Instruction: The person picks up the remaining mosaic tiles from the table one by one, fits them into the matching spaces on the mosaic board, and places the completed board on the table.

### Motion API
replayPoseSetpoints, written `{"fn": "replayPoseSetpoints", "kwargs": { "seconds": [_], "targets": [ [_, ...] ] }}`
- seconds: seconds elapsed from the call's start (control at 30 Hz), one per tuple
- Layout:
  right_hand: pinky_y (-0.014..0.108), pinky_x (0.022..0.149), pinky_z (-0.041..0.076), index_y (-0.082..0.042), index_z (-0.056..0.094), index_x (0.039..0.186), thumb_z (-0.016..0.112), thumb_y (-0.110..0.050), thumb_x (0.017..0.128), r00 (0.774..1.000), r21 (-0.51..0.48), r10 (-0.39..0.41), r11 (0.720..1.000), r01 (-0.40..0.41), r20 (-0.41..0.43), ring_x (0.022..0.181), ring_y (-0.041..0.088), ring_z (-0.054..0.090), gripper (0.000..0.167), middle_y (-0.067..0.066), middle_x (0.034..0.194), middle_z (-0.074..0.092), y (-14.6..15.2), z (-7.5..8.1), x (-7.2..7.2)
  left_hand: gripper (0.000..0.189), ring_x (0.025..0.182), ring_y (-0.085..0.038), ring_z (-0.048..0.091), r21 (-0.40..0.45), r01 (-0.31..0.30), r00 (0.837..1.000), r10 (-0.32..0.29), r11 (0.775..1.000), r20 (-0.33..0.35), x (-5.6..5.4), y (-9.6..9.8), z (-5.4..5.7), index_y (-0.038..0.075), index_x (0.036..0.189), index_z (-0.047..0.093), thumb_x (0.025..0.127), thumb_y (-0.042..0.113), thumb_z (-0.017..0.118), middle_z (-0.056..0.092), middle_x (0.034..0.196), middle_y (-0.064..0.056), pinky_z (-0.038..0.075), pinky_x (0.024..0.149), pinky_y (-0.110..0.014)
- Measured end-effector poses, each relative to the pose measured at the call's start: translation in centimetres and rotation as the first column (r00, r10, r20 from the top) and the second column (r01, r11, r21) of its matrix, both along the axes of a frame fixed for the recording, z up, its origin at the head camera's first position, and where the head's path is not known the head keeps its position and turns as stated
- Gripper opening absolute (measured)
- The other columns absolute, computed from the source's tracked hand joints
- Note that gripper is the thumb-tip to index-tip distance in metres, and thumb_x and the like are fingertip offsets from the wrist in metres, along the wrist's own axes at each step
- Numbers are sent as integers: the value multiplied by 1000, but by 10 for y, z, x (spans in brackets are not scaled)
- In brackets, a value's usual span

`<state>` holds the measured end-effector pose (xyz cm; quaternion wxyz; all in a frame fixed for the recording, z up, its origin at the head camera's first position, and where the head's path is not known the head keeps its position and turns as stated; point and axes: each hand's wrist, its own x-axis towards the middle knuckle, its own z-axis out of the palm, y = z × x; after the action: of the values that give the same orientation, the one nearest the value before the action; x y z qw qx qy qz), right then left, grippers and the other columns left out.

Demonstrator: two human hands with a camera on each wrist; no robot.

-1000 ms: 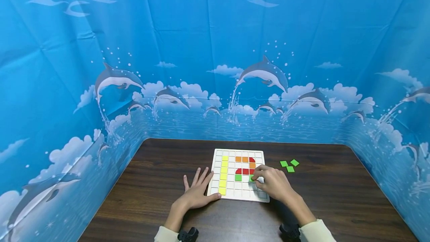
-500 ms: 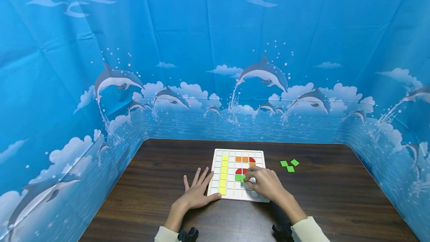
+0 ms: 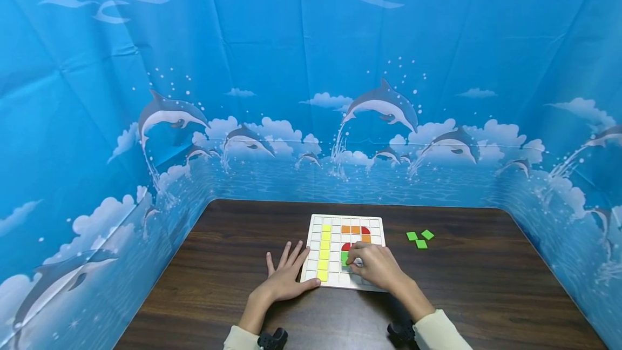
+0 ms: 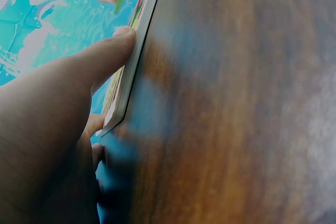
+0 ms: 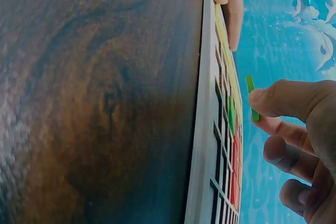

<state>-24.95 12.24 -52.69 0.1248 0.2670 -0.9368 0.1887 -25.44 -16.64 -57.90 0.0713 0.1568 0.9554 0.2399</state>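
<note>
A white grid board lies on the dark wooden table. Spread flat at its left edge, my left hand has its thumb on the near left corner, and the thumb presses the rim in the left wrist view. Between thumb and forefinger, my right hand pinches a thin green square tile, held on edge over the board. Another green tile sits in the grid just below it. A column of yellow tiles, orange tiles and red pieces fill other cells; my right hand hides some.
Three loose green tiles lie on the table to the right of the board. A blue curtain printed with dolphins surrounds the table at the back and sides. Dark wrist cameras sit on both wrists.
My right hand has moved left across the board with the green tile, from the right green cell toward the green tile at the left. My left hand has stayed in place.
</note>
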Motion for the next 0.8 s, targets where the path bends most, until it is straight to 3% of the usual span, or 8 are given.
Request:
{"fn": "replayPoseSetpoints", "kwargs": {
  "seconds": [0.17,0.8],
  "targets": [
    [27,64,53,-24,84,85,89,-19,87,998,7,31,999,-31,48,84,7,71,7,-12,96,76,-2,-3,-1,103,169,-35,-3,0,11,1000,-11,1000,9,-1,-1,0,27,171,27,91,81,60,13,181,-2,-23,118,-78],
    [20,60,46,-23,87,91,89,-21,88,993,46,76,996,-80,86,77,2,64,4,-11,100,77,-4,-2,-2,102,169,-33,-2,-10,5,1000,-5,1000,-4,0,-1,0,27,171,29,91,82,59,15,181,0,-22,118,-79]
  ]
}}
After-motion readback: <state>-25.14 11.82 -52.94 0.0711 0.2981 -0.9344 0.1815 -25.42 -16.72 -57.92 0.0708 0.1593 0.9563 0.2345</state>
